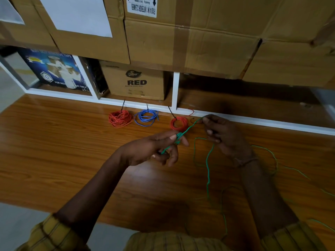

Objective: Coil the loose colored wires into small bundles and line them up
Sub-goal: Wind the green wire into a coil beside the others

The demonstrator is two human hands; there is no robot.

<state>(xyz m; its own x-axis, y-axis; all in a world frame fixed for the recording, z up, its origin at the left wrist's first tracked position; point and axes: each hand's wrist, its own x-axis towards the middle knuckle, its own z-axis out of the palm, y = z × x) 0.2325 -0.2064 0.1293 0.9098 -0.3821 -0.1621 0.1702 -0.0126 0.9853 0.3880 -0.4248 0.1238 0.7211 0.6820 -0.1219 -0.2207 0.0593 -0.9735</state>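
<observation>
A green wire (208, 167) runs from my left hand (155, 149) to my right hand (221, 133) and trails loose over the wooden table (72, 151) to the right. Several turns of it wrap round my left hand's fingers, and the thumb pinches it. My right hand pinches the wire a short way up and holds it taut. Three tied bundles lie in a row at the table's back edge: a red bundle (120, 119), a blue bundle (146, 117) and a smaller red bundle (179, 123), each with a black tie.
A white shelf frame (175, 91) rises behind the bundles, holding a brown box marked RED (135, 82) and a blue printed box (54, 69). Large cardboard cartons (199, 33) overhang the shelf. The loose green loops reach the table's right side.
</observation>
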